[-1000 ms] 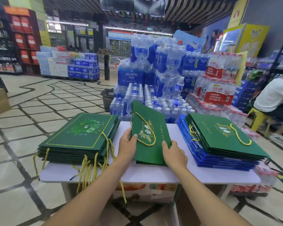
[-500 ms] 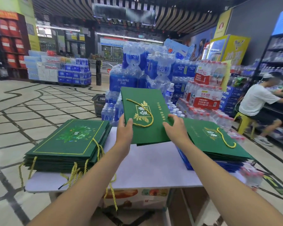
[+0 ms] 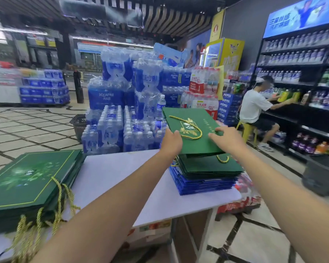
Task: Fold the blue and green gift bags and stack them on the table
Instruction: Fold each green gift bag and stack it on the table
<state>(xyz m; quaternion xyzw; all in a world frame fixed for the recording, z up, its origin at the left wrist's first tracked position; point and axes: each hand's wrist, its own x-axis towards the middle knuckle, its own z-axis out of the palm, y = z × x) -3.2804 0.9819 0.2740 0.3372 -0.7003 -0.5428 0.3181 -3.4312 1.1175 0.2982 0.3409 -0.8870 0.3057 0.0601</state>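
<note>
Fingers (image 3: 214, 136) of your right hand (image 3: 226, 138) spread flat on the folded green bag (image 3: 190, 128); your left hand (image 3: 171, 143) grips its edge. Stacking step: lower it squarely onto the stack (image 3: 207, 173).

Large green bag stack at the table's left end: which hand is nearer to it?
Left. The left hand holds the left edge of the folded green bag, across the table from that stack; the right hand rests on the bag's right side, farther away.
</note>
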